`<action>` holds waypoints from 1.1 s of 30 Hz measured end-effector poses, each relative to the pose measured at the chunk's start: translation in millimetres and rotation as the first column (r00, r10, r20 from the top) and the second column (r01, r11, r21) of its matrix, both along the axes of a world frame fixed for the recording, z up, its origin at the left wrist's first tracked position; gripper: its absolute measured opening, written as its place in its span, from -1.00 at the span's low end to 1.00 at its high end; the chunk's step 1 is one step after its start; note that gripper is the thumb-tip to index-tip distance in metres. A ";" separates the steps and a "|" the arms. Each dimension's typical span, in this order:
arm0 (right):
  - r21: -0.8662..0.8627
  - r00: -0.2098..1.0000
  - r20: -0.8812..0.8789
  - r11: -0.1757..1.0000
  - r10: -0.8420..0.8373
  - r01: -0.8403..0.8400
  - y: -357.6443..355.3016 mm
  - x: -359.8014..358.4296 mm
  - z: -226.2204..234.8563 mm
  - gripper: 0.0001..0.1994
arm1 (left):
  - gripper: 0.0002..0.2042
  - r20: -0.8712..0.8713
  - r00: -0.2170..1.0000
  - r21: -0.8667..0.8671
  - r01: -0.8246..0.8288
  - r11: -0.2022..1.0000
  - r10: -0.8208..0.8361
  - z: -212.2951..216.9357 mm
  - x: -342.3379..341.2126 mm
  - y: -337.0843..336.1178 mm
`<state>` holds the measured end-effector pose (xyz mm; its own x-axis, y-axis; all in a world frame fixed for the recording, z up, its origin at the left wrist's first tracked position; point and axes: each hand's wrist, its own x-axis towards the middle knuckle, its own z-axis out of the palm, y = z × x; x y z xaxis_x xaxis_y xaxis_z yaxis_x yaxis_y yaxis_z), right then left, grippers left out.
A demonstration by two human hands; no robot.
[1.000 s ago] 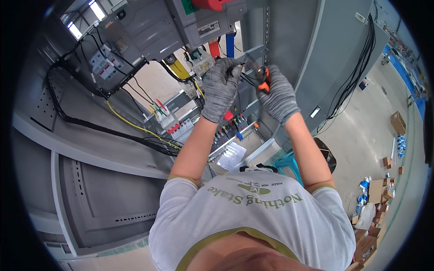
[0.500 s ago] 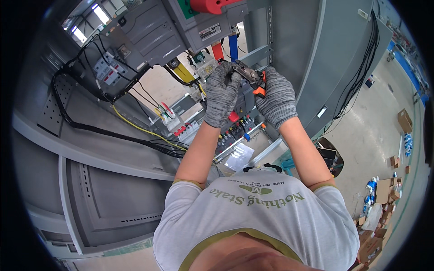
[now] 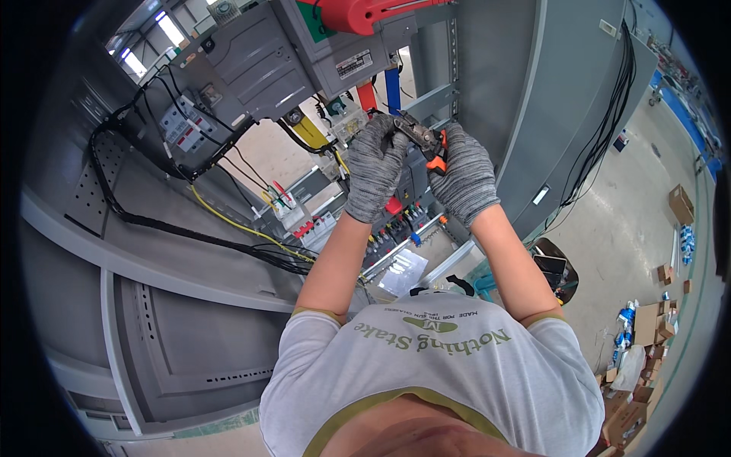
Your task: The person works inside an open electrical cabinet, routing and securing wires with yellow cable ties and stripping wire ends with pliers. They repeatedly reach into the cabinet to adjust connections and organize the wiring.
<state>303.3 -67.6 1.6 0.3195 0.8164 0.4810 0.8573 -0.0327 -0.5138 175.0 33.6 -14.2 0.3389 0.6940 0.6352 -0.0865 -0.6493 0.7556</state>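
Observation:
Both my hands wear grey striped knit gloves and are raised in front of an open electrical cabinet. My right hand [image 3: 463,169] is wrapped round the orange-and-black handles of crimping pliers [image 3: 416,132], whose dark metal head points up and left. At the jaw end, my left hand [image 3: 375,166] is closed, thumb and fingers pinched together. What it holds, if anything, is hidden by the glove and too small to name. Just behind the hands stand a blue busbar [image 3: 393,90], a red busbar [image 3: 367,96] and a yellow busbar [image 3: 311,131].
A grey breaker [image 3: 335,53] with a red handle [image 3: 365,14] hangs above. A black wire bundle [image 3: 190,230] and yellow-green wire [image 3: 228,219] cross at left. The grey cabinet door [image 3: 563,114] stands at right. Below are terminal blocks [image 3: 400,228]; cardboard boxes [image 3: 651,324] lie on the floor.
The cabinet parts sit slightly differently in view, with more of the red handle showing. My hands and the pliers are slightly lower in the picture, both grips kept.

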 end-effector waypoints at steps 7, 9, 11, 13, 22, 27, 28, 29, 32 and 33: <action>-0.037 0.998 -0.066 0.999 0.025 -0.027 -2.0 -0.2 -5.4 -0.58 | -0.90 0.034 0.999 -0.044 -0.005 0.999 0.006 1.8 0.1 -4.6; -0.081 0.997 -0.074 0.997 0.000 -0.006 -2.6 -2.2 -4.9 -0.58 | -0.90 -0.003 1.000 -0.029 0.007 1.000 -0.007 3.2 -1.0 -4.3; -0.130 0.996 -0.080 0.991 -0.034 0.023 -3.0 -5.0 -0.7 -0.59 | -0.91 -0.003 1.000 -0.036 0.022 0.999 -0.022 3.6 -2.8 -3.7; 0.005 0.984 -0.118 0.991 0.136 -0.137 -1.3 3.6 -15.2 -0.63 | -0.91 0.037 0.998 -0.062 0.050 0.997 -0.048 3.5 -1.8 -3.7; 0.234 0.192 -0.913 0.849 0.359 -0.473 -33.8 16.5 -2.9 -0.75 | -0.90 -0.073 0.988 0.065 0.138 0.988 -0.133 10.1 -10.0 -0.4; 0.220 0.685 -0.621 0.924 0.381 -0.314 -33.1 16.5 -13.9 -0.67 | -0.83 -0.191 0.974 0.509 -0.007 0.860 0.122 15.8 -7.0 5.3; 0.239 0.768 -0.539 0.937 0.346 -0.255 -32.3 15.9 -15.7 -0.65 | -0.84 -0.162 0.986 0.380 0.015 0.925 0.050 15.3 -5.7 3.3; 0.178 0.857 -0.449 0.965 0.254 -0.193 -31.7 16.3 -13.9 -0.64 | -0.85 -0.122 0.992 0.244 0.047 0.969 -0.017 13.6 -3.6 0.9; 0.063 0.987 -0.161 0.998 0.015 -0.005 -25.4 18.0 -2.0 -0.59 | -0.89 -0.006 0.999 -0.026 0.032 0.999 -0.032 5.9 0.0 -0.7; 0.035 0.994 -0.113 0.999 -0.007 0.011 -24.6 17.6 2.2 -0.59 | -0.90 0.026 1.000 -0.095 0.013 0.995 -0.011 4.0 1.3 -1.1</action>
<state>321.0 -92.2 3.7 0.3809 0.7961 0.4702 0.7936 -0.0205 -0.6081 176.3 32.5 -10.3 0.3318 0.7479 0.5750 -0.1140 -0.5732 0.8114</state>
